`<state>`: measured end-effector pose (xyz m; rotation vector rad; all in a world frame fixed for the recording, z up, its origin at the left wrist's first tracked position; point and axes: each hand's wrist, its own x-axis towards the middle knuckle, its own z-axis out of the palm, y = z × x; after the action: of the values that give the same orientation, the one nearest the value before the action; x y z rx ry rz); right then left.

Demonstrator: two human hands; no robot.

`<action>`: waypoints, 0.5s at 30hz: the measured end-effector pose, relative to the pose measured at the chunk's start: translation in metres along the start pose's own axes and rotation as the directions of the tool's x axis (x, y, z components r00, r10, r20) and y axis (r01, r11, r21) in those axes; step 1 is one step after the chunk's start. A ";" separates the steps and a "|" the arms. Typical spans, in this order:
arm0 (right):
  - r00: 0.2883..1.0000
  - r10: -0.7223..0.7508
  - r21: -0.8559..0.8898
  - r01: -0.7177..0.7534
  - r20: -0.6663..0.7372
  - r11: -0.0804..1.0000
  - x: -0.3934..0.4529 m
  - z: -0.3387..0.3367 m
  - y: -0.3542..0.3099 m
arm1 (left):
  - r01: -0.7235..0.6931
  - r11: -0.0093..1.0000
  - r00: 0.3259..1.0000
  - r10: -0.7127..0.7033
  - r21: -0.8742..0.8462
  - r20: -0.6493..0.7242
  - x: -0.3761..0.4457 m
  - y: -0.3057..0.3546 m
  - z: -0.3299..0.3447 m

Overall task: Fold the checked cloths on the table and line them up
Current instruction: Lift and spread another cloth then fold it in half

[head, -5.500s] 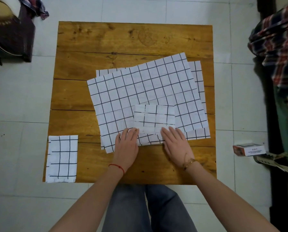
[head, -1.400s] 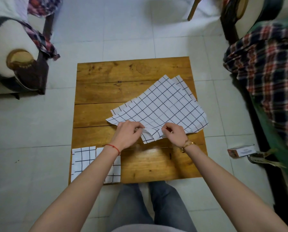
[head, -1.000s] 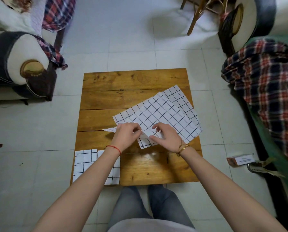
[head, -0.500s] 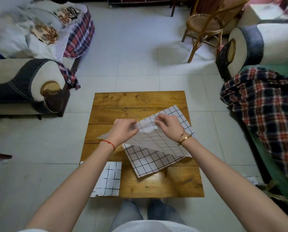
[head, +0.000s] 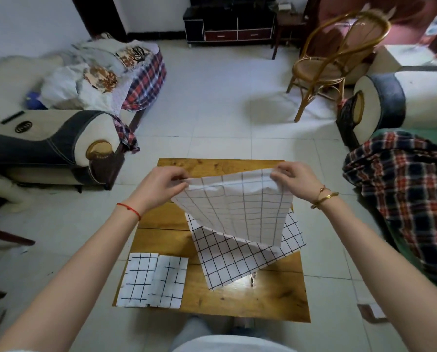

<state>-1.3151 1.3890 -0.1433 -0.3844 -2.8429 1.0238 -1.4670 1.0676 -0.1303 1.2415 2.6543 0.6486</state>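
A white checked cloth (head: 240,209) hangs in the air above the wooden table (head: 270,298). My left hand (head: 159,186) pinches its upper left corner and my right hand (head: 296,180) pinches its upper right corner, so its top edge is stretched between them. Its lower edge droops onto another checked cloth (head: 232,260) that lies flat and skewed on the table. Two folded checked cloths sit side by side at the table's near left corner, one (head: 136,279) on the left and one (head: 169,282) on the right.
A sofa arm (head: 60,146) stands left of the table. A plaid blanket (head: 410,189) covers a seat on the right. A rattan chair (head: 334,67) stands far right, a dark cabinet (head: 227,29) at the back. Tiled floor surrounds the table.
Both hands picked the top cloth up off the pile, raised it and spread its top edge apart. A second folded cloth now lies beside the first. The view tilted up toward the room.
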 end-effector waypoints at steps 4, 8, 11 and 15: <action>0.992 -0.009 0.133 -0.008 0.124 0.991 -0.005 -0.016 0.004 | -0.017 1.000 0.999 0.017 -0.016 -0.037 -0.007 0.008 -0.016; 0.975 0.017 0.288 -0.082 0.220 0.954 0.000 -0.023 0.013 | 0.023 0.995 0.999 -0.026 -0.093 -0.029 -0.006 0.014 -0.036; 0.968 0.044 0.376 -0.138 0.246 0.916 0.009 -0.024 0.020 | 0.065 0.981 0.998 -0.067 -0.184 -0.002 0.003 0.012 -0.045; 0.968 0.099 0.401 -0.187 0.231 0.897 0.025 -0.018 0.028 | 0.107 0.954 0.993 -0.089 -0.281 0.076 0.029 -0.005 -0.044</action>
<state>-1.3301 1.4281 -0.1472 -0.4735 -2.6769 1.7563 -1.5024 1.0727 -0.0911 1.0261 2.4444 0.9197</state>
